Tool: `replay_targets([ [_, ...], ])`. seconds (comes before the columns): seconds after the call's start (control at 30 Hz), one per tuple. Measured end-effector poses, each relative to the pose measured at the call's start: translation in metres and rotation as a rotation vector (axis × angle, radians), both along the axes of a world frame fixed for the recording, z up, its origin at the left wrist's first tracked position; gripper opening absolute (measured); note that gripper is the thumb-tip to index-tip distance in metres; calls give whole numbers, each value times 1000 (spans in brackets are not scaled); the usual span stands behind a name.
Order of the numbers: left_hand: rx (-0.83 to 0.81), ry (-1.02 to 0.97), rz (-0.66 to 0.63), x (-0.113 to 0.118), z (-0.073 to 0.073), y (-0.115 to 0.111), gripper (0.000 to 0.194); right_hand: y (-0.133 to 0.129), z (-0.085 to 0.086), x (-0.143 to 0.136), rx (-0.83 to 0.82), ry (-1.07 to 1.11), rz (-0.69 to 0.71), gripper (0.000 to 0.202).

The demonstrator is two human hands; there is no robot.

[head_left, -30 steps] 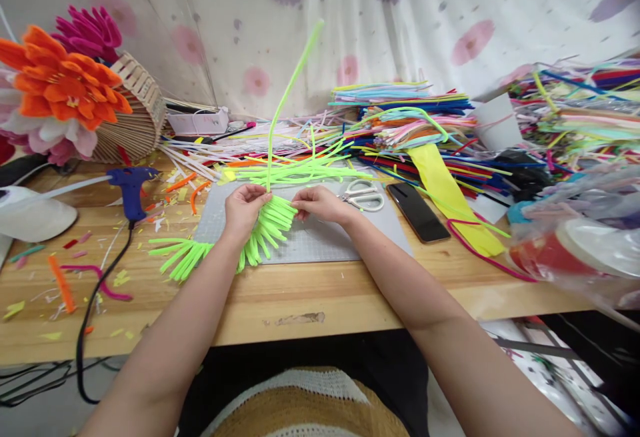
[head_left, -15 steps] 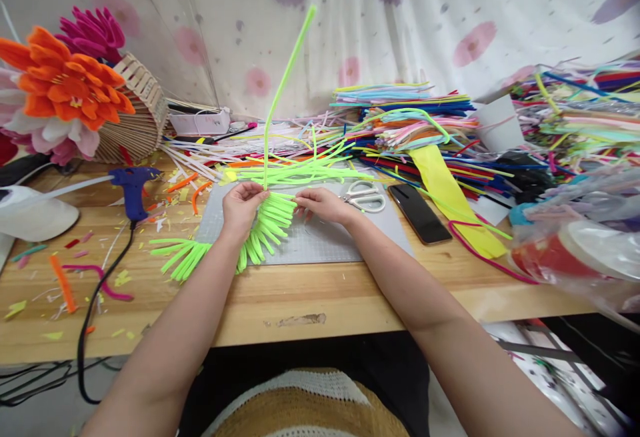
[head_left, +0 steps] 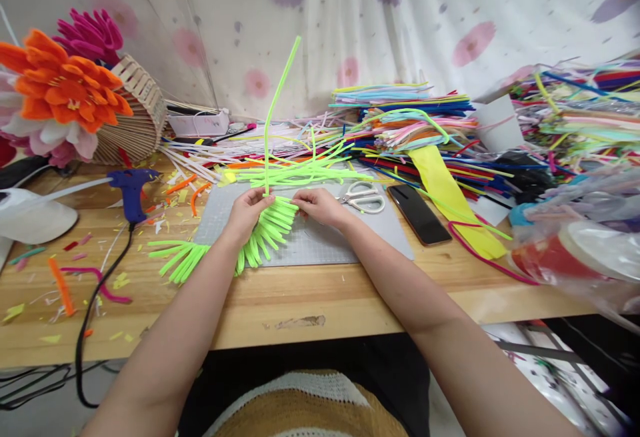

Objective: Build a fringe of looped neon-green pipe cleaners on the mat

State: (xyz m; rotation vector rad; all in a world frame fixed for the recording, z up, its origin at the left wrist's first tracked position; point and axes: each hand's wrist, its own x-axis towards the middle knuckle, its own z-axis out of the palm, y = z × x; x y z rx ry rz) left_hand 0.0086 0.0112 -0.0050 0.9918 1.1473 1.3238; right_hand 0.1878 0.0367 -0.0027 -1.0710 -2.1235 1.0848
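Observation:
A long lime-green pipe cleaner stands up from between the thumb and fingers of my left hand, which is closed on its lower part. Below hangs a fringe of bent lime-green pipe cleaners, running left behind my left wrist. My right hand is pinched at the fringe's right end; its fingertips touch the end loops. Just behind both hands lies a heap of loose lime-green pipe cleaners. White-handled scissors rest on the grey cutting mat, right of my right hand.
A black phone and a yellow strip lie to the right. Bundles of coloured pipe cleaners line the back. On the left are a blue glue gun with its cable, scraps, and a basket beside fuzzy flowers.
The upright pipe cleaner's tip has dropped and shifted slightly left. My left hand has edged right and a little down. My right hand has hardly moved.

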Motion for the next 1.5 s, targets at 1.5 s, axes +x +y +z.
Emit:
replay_targets([
  [1.5, -209, -335, -29, -10, 7, 3, 19, 4, -6, 36, 457, -521, -223, 33],
])
